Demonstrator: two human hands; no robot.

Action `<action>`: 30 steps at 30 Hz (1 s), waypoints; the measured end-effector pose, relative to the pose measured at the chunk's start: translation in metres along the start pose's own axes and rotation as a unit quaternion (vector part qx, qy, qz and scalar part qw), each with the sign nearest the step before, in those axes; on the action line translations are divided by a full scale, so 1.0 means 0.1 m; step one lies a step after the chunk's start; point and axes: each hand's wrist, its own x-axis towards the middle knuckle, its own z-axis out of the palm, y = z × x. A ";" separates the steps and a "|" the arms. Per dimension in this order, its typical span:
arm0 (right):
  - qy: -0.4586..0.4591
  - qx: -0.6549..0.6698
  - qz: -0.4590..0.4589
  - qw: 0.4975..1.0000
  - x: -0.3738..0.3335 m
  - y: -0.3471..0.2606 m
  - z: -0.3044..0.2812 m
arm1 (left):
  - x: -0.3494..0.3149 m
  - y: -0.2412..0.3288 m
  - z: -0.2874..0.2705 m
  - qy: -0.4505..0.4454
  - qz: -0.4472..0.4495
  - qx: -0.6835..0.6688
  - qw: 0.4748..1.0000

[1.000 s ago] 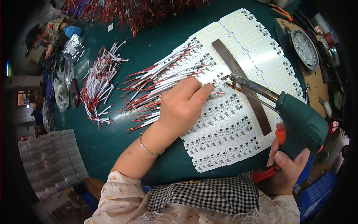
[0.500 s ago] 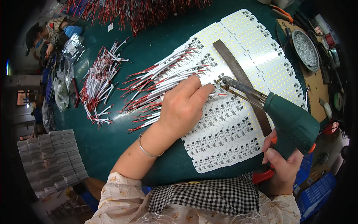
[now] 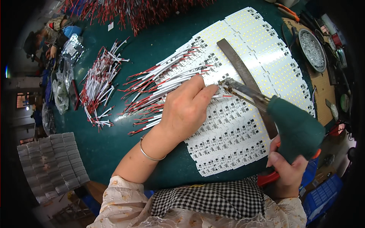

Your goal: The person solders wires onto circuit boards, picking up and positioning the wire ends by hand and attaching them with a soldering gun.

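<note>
Two hands show: the right hand (image 3: 289, 171), lower right, has its grip clenched round one green gun (image 3: 298, 123), the tip just beside the left hand (image 3: 186, 106) at mid-frame. The left grip is bunched over wires (image 3: 167, 85), too overlapped to count; whether it pinches one, I cannot tell. One brown strip (image 3: 243, 68) crosses the white boards (image 3: 228, 144), centre. Two more heaps, one left (image 3: 100, 79), one top (image 3: 138, 15), lie on the surface (image 3: 99, 148); one bowl (image 3: 312, 49) sits upper right.
</note>
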 end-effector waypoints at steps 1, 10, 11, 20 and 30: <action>0.051 0.062 -0.011 0.997 -0.02 0.00 0.03 | 0.00 0.00 0.00 -0.001 -0.001 -0.001 1.000; 0.094 0.192 -0.096 0.972 -0.04 0.02 -0.05 | 0.00 0.00 0.00 0.005 0.010 0.007 1.000; 0.122 0.169 -0.089 0.974 -0.06 0.04 -0.04 | 0.00 0.00 0.00 0.005 0.010 0.007 1.000; 0.084 0.186 -0.065 0.977 -0.16 0.09 -0.07 | 0.05 -0.13 -0.04 -0.054 -0.047 -0.160 0.985; 0.045 0.150 0.011 0.988 -0.19 0.11 -0.07 | -0.02 -0.14 0.03 -0.014 0.036 -0.074 0.997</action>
